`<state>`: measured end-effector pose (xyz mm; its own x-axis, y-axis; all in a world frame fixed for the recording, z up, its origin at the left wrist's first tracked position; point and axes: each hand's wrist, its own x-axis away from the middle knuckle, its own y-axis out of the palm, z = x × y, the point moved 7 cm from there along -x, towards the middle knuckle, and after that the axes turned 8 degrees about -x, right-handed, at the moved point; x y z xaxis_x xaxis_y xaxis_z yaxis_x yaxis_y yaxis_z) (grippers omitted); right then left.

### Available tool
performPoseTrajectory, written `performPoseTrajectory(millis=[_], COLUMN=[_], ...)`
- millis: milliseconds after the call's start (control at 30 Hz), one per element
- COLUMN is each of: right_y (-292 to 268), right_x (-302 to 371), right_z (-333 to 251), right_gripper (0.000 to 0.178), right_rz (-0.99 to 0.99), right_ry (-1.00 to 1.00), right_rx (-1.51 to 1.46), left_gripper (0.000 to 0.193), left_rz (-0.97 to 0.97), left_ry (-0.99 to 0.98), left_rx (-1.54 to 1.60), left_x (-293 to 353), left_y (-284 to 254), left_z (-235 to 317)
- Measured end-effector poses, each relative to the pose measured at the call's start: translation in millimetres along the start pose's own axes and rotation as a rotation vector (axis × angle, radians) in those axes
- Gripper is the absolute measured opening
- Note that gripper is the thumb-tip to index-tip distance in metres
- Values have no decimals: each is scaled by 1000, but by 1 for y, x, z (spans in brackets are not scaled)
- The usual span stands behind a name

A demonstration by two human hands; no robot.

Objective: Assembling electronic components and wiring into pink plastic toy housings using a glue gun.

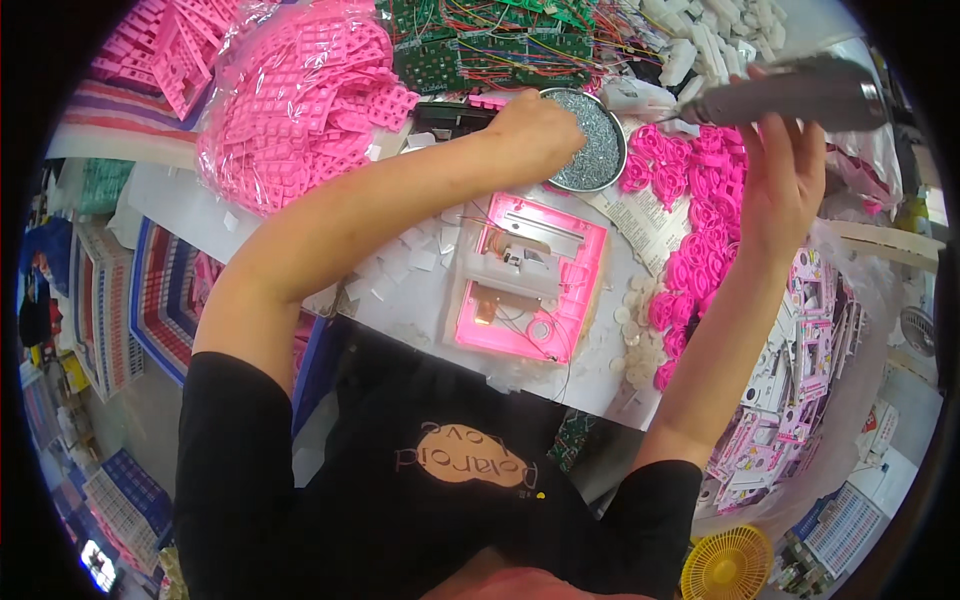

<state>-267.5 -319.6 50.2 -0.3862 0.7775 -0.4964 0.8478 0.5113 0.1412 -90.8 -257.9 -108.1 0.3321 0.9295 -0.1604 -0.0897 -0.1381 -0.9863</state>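
Biggest thing on view is the white worktable (420, 300), and it is crowded. Far beyond the left fingers lies the clear bag of pink keypad sheets (300, 100), with green circuit boards (480, 45) just past those fingers. Below both hands, near the table edge, sits the pink plastic housing (528, 290), open side up, wires and a small board inside — neither hand touches it. Below the right fingers runs a heap of pink rounded parts (695, 240), stretching down toward the wrist.

Now the hands. The left hand (535, 130) is curled down into the round metal dish of small screws (590, 140), fingertips bunched together in the screws; whether they pinch one, I cannot tell. The dish lies right under those fingers, its right half showing.

The right hand (785, 175) is raised, fingers wrapped tight around the grey electric screwdriver (790, 92) — its tip points left, toward the dish, well above the housing.
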Motion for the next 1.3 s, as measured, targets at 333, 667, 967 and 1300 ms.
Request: performPoseTrajectory(millis=[333,667,967,1300], right_y=[82,123,137,139], right_x=[37,121,128,128], right_z=[-10,-45,-40,-5], right_gripper=[71,39,33,30], right_rz=[-171,-241,-255,-256], right_ry=[80,54,100,55], right_rx=[-380,-511,-431,-348], left_gripper=[12,14,26,51], left_rz=[279,270,322,307], left_ry=[176,-83,-101,-178], left_rx=[183,667,530,284], left_x=[72,153,158,181], left_y=[-96,-93,-95,-65], left_z=[41,62,59,51])
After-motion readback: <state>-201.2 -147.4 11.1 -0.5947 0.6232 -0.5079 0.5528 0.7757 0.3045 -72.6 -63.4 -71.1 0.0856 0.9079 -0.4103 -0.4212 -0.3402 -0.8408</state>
